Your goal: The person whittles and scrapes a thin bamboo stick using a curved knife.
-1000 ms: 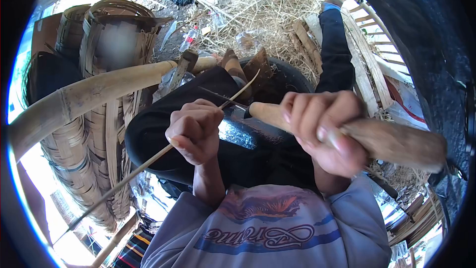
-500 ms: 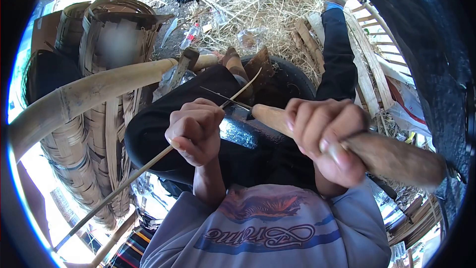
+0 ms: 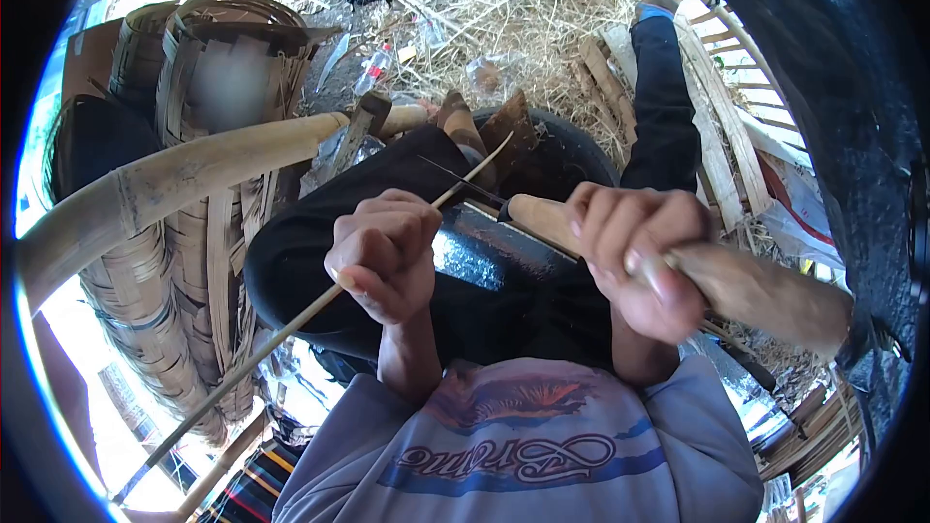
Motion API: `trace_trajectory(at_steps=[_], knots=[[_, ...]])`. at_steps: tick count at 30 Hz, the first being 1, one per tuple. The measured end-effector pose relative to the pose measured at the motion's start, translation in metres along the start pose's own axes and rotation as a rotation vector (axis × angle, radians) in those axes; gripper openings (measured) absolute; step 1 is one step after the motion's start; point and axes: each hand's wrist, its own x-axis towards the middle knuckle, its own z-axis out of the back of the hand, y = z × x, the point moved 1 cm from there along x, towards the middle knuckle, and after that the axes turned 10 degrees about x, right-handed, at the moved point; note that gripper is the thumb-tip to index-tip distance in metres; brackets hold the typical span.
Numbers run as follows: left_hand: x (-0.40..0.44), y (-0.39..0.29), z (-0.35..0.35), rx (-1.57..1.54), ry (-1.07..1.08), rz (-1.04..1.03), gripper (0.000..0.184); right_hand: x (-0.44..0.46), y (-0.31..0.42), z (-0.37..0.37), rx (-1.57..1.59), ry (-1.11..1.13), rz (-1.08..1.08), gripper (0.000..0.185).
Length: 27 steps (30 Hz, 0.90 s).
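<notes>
My left hand (image 3: 386, 254) is closed around a thin bamboo strip (image 3: 281, 337). The strip slants from the lower left, through my fist, to a tip at the upper middle. My right hand (image 3: 647, 254) grips a knife with a long, thick wooden handle (image 3: 765, 292), whose rear end sticks out to the right. Its narrow dark blade (image 3: 484, 198) points up and left and crosses the strip just beyond my left fist. Whether the edge cuts into the strip cannot be made out. Dark cloth covers my legs (image 3: 339, 223) beneath both hands.
A thick bamboo pole (image 3: 223, 167) runs across the left side, near tall woven bamboo baskets (image 3: 145, 300). Straw-like shavings (image 3: 542, 15) litter the ground ahead, with a plastic bottle (image 3: 374, 70) beside them. A dark sheet (image 3: 833, 136) hangs on the right, by a slatted fence (image 3: 751, 48).
My right hand and the knife have shifted slightly upward, and the blade tip now lies farther right and higher. My left hand and the bamboo strip have barely moved.
</notes>
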Motion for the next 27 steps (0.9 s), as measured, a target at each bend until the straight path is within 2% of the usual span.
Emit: trace_trajectory(at_steps=[1, 3, 5, 6, 9, 11, 13, 14, 15, 17, 18, 19, 21, 22, 25, 27], knots=[[-0.002, -0.001, 0.002, 0.004, -0.003, 0.01, 0.054, 0.002, 0.007, -0.007, -0.008, 0.061, 0.041, 0.021], [0.0, 0.003, 0.004, -0.012, -0.04, 0.0, 0.054, -0.013, -0.01, 0.0, -0.064, -0.105, 0.004, 0.019], [-0.001, 0.004, 0.002, -0.058, -0.054, -0.012, 0.053, -0.024, -0.039, 0.036, -0.257, -0.097, -0.084, 0.016], [-0.001, 0.003, 0.001, -0.046, -0.034, -0.01, 0.053, -0.024, -0.045, 0.042, -0.127, -0.141, -0.088, 0.016], [-0.004, 0.001, 0.003, -0.032, -0.023, 0.011, 0.052, -0.011, -0.015, 0.011, -0.028, -0.095, -0.01, 0.016], [0.0, 0.004, 0.005, -0.083, -0.047, 0.007, 0.052, -0.014, -0.009, 0.006, -0.063, -0.015, 0.018, 0.017], [0.0, 0.003, 0.004, -0.047, -0.062, 0.002, 0.052, -0.025, -0.038, 0.028, -0.138, -0.078, 0.003, 0.014], [0.0, 0.004, 0.003, -0.051, -0.05, 0.002, 0.052, -0.035, -0.053, 0.045, -0.362, -0.121, -0.114, 0.012], [0.0, 0.004, 0.003, -0.054, -0.037, 0.007, 0.052, -0.042, -0.064, 0.059, -0.289, -0.175, -0.132, 0.012], [0.003, 0.007, 0.004, -0.055, -0.024, -0.016, 0.052, -0.03, -0.053, 0.045, -0.159, -0.186, 0.035, 0.013], [-0.002, 0.004, 0.005, -0.052, -0.024, -0.008, 0.051, -0.029, -0.039, 0.034, -0.102, -0.15, 0.045, 0.015], [-0.007, 0.0, 0.006, -0.045, -0.03, 0.022, 0.051, -0.026, -0.027, 0.023, -0.099, -0.012, 0.089, 0.016], [-0.001, 0.005, 0.007, -0.073, -0.052, 0.018, 0.052, -0.023, -0.017, 0.007, -0.099, 0.022, 0.132, 0.014], [0.0, 0.005, 0.006, -0.077, -0.051, 0.014, 0.052, -0.028, -0.026, 0.009, -0.109, -0.066, 0.108, 0.011], [0.0, 0.004, 0.007, -0.113, -0.054, 0.025, 0.051, -0.053, -0.085, 0.067, -0.455, -0.096, 0.012, 0.009], [-0.001, 0.006, 0.007, -0.073, -0.026, -0.004, 0.05, -0.064, -0.095, 0.087, -0.411, -0.238, -0.059, 0.01]])
